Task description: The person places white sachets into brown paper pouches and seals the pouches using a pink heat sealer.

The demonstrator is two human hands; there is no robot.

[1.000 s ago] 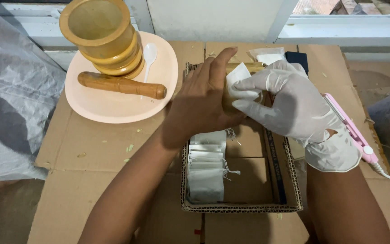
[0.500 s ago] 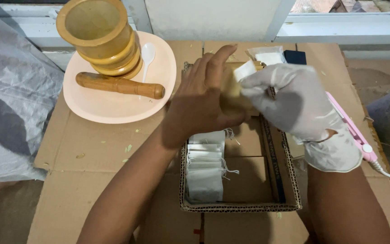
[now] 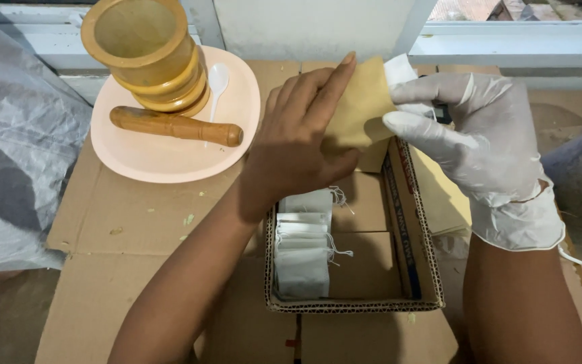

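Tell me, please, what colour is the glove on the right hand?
The glove on the right hand is white, seen clearly in the head view.

Home packing corner, flattened cardboard (image 3: 136,236) as worktop, window ledge (image 3: 506,40), wooden mortar (image 3: 146,54) on plate (image 3: 170,155)

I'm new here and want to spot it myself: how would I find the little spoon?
Start at the round peach-coloured plate at the upper left of the cardboard-covered table. On it stand a yellow wooden mortar and a brown wooden pestle. The small white plastic spoon lies just right of the mortar, the only white thing on the plate.
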